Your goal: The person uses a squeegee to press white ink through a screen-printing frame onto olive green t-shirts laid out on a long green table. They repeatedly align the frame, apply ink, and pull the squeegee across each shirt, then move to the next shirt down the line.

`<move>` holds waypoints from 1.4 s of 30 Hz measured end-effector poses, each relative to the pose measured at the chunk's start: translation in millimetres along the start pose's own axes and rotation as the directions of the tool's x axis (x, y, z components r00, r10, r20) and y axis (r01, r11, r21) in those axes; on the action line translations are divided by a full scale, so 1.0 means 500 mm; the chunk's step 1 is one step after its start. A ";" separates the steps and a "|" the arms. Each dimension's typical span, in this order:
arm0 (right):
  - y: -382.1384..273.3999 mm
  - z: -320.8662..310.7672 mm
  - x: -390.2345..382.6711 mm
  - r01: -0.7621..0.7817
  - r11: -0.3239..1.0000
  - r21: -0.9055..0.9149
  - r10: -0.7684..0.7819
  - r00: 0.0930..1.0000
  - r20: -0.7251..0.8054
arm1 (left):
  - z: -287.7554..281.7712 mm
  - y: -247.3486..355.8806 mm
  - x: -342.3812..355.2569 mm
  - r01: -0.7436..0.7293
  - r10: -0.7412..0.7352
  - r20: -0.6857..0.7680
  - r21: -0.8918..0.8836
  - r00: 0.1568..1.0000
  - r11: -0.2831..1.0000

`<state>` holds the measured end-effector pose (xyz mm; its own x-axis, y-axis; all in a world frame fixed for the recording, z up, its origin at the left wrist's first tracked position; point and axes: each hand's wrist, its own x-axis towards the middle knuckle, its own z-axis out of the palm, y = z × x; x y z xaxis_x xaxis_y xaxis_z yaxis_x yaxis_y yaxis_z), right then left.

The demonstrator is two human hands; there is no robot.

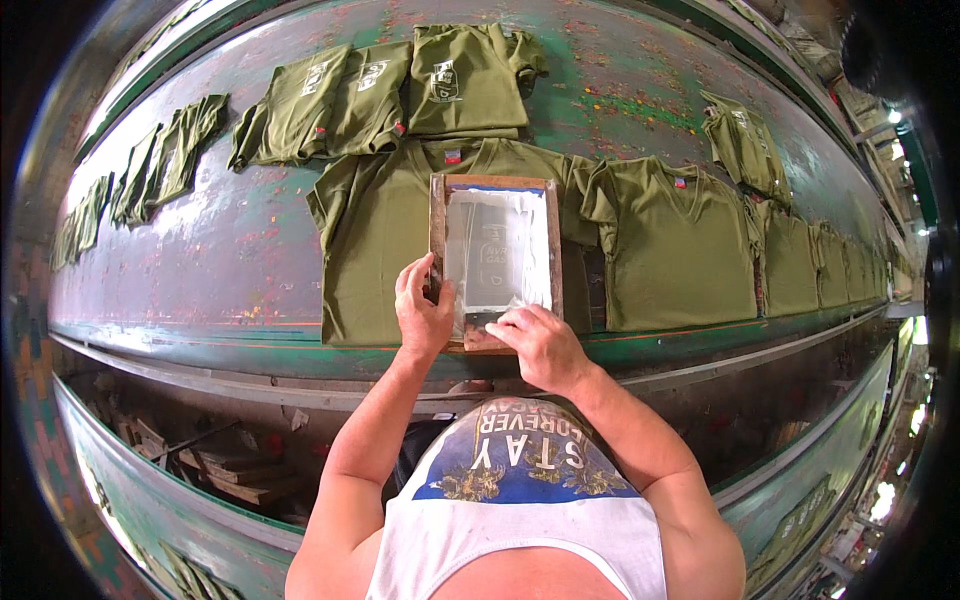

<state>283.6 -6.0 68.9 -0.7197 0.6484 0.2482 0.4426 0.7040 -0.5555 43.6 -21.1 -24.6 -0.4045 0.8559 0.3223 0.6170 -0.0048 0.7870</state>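
A wooden-framed printing screen (500,240), with white ink along its edges and a pale stencil in its mesh, lies on an olive V-neck T-shirt (365,240). My left hand (423,310) is closed on the screen's left side, thumb and fingers against the wooden frame. My right hand (545,345) is closed over a small squeegee (478,335) at the screen's near end, its fingers partly hiding that tool.
More olive shirts (675,255) lie along the long paint-stained table (150,290) on both sides. Folded shirts with white prints (465,75) lie behind. A lower shelf with boards (230,470) shows below the table's near edge.
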 end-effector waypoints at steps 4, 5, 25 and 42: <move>-0.023 0.003 -0.019 -0.001 1.000 0.018 0.001 1.000 -0.001 | -0.004 0.006 0.002 -0.012 0.011 0.025 0.017 1.000 1.000; -0.024 0.002 -0.022 -0.001 1.000 0.012 0.001 1.000 0.022 | -0.005 0.006 0.002 -0.005 0.005 0.033 0.009 0.999 1.000; 0.146 -0.001 -0.131 -0.367 0.383 0.848 0.608 0.791 0.067 | -0.022 0.045 -0.041 -0.191 0.187 -0.095 -0.035 0.978 0.981; 0.467 -0.396 -0.597 -0.140 0.462 0.876 0.763 0.566 -0.312 | 0.557 0.536 -0.184 -0.126 0.138 0.018 -0.298 0.990 0.946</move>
<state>707.4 22.2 22.3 0.0973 0.9946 -0.0357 -0.1630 -0.0194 -0.9864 434.3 43.1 10.1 -0.3032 0.8564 0.4180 0.4337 -0.2666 0.8607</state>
